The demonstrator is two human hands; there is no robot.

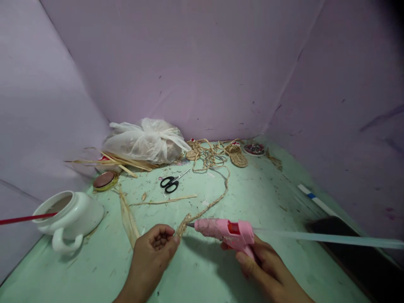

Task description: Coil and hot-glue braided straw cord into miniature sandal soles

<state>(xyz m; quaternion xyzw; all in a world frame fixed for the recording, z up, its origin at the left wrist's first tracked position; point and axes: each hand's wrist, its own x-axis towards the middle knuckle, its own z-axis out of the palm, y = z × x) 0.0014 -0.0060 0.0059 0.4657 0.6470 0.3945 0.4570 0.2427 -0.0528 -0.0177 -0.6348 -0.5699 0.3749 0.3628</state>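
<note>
My right hand [259, 265] is wrapped round the handle of a pink hot glue gun [221, 229], a long clear glue stick [331, 237] jutting from its back. The metal nozzle points left and meets, or nearly meets, a small coiled piece of braided straw cord [183, 226]. Between thumb and fingertips, my left hand [158, 246] pinches the lower end of that piece. From the coil a single braid [217, 201] runs up and back to a tangled heap of cord [208, 155].
Black-handled scissors [172, 184] lie mid-table. To the left stand a white teapot-like pot [78, 212] and a round tin [104, 180]. A knotted plastic bag [147, 141], small woven slippers [237, 155] and a bead dish [254, 149] line the back. A dark flat object [353, 256] lies right.
</note>
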